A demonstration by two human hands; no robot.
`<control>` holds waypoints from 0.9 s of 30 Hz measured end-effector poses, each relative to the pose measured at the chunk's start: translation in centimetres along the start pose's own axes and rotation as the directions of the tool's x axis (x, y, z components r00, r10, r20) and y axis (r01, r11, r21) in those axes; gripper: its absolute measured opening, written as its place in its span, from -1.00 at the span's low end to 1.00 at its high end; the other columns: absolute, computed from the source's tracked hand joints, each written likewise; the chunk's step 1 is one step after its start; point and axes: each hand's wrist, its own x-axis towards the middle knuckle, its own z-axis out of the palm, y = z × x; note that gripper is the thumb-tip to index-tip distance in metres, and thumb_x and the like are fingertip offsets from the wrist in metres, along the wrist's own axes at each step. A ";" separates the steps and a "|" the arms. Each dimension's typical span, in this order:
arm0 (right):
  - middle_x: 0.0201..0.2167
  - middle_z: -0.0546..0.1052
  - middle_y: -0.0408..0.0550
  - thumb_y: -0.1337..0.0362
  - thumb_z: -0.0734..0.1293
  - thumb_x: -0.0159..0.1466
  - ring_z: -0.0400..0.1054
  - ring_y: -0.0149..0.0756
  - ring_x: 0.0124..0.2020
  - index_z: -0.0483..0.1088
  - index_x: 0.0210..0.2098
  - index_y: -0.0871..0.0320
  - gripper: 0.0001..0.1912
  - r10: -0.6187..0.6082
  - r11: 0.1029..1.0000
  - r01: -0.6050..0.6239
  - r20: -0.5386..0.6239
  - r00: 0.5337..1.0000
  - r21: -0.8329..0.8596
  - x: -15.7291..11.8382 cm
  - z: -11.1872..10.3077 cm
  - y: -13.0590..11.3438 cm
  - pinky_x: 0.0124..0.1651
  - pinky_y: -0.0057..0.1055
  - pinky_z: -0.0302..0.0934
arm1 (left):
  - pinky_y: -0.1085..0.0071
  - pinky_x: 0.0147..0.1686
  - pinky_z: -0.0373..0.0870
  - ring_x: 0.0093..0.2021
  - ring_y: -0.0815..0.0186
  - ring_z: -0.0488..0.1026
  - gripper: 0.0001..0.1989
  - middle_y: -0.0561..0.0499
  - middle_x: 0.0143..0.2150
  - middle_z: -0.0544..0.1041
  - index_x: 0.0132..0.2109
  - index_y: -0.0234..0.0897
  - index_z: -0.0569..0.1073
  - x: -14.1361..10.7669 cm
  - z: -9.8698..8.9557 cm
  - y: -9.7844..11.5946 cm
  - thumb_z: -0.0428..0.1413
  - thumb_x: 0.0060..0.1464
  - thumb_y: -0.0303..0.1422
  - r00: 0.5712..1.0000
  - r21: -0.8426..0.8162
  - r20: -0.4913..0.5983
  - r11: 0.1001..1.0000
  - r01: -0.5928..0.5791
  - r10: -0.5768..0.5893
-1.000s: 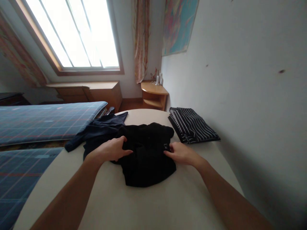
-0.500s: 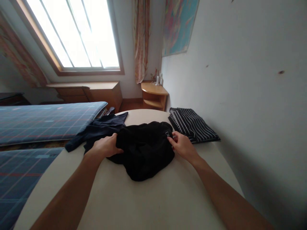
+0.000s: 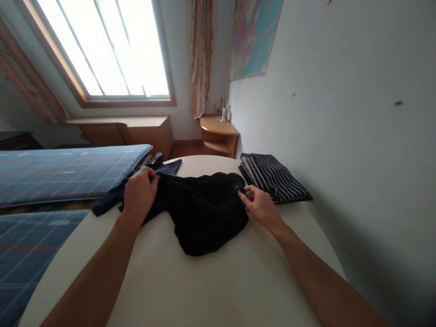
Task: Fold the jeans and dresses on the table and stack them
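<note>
A black cloth garment [image 3: 207, 213] lies bunched on the pale round table [image 3: 218, 290], with a small white outline mark near its right edge. My left hand [image 3: 141, 188] pinches the garment's upper left part, pulled out over a dark navy garment [image 3: 170, 168]. At the right edge, beside the white mark, my right hand [image 3: 259, 204] holds the black cloth between thumb and fingers.
A folded black-and-white striped cloth [image 3: 275, 177] sits at the table's back right, near the white wall [image 3: 357, 150]. Plaid blue mattresses [image 3: 68, 175] are on the left. A wooden corner shelf [image 3: 220, 127] stands beyond the table.
My left hand has moved up and to the left, drawing out the left part of the black garment and covering more of the navy one. My right hand has barely moved.
</note>
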 end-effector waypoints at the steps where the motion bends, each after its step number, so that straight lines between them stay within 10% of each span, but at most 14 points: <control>1: -0.53 0.53 -0.12 0.06 0.28 0.31 0.46 -0.22 -0.48 0.45 -0.20 0.11 -0.74 -0.012 1.000 0.012 -0.003 1.000 0.000 0.0 0.0 -0.1 -0.39 -0.37 0.24 | 0.08 0.07 0.37 0.03 -0.06 0.49 -0.72 -0.21 -0.05 0.54 -0.01 -0.25 0.45 0.1 0.1 -0.1 -0.07 0.26 -0.28 0.998 -0.042 -0.060 0.999 0.008 -0.010; 6: -0.51 0.52 -0.13 0.10 0.30 0.32 0.44 -0.23 -0.46 0.46 -0.20 0.10 -0.78 -0.145 0.989 0.146 0.044 0.988 -0.011 -0.4 0.2 -0.5 -0.31 -0.33 0.28 | 0.06 0.25 0.24 0.31 -0.11 0.24 -0.50 -0.35 0.28 0.29 0.25 -0.44 0.29 0.1 1.5 -1.1 -0.05 0.22 -0.32 0.988 -0.080 -0.156 0.997 -0.001 -0.012; 12: 0.24 0.39 0.10 0.25 0.36 0.24 0.24 -0.04 0.27 0.43 -0.31 0.10 -0.94 -0.441 0.897 0.442 0.129 0.888 0.022 -1.1 0.9 -0.7 0.28 -0.09 0.12 | 0.12 0.36 0.08 0.41 0.01 0.11 -0.47 -0.26 0.38 0.24 0.30 -0.41 0.30 -0.4 3.7 -0.7 -0.06 0.23 -0.33 0.965 -0.038 -0.019 0.964 -0.262 0.261; 18: -0.14 0.61 -0.01 0.30 0.36 0.24 0.38 -0.09 0.11 0.38 -0.39 0.08 -0.92 -0.465 0.879 0.474 0.324 0.824 0.055 -1.7 1.0 -1.6 0.21 -0.12 0.17 | 0.16 0.13 0.32 0.12 0.03 0.48 -0.51 -0.15 0.12 0.56 0.20 -0.22 0.44 -1.3 4.1 1.1 -0.17 0.36 -0.10 0.917 0.020 0.287 0.955 -0.296 0.278; 23: -0.41 0.56 -0.12 0.18 0.27 0.36 0.45 -0.22 -0.29 0.42 -0.14 0.09 -0.84 -0.355 0.931 0.364 0.152 0.922 -0.031 -1.4 1.2 -1.7 0.02 -0.19 0.27 | 0.22 0.06 0.33 0.03 0.06 0.52 -0.46 -0.08 0.03 0.59 -0.30 -0.19 0.62 -1.3 4.4 1.0 -0.18 0.36 -0.10 0.867 -0.009 0.355 0.929 -0.370 0.348; 27: 0.09 0.49 0.12 0.18 0.25 0.37 0.35 -0.07 0.13 0.30 0.19 0.13 -0.58 -0.385 0.922 0.382 -0.059 0.921 -0.060 -0.8 2.1 -0.3 0.23 -0.07 0.18 | 0.23 -0.02 0.37 -0.05 0.09 0.55 -0.64 -0.10 0.10 0.54 -0.26 -0.22 0.56 -1.5 4.9 0.8 -0.04 0.30 -0.15 0.816 -0.081 0.343 0.880 -0.468 0.465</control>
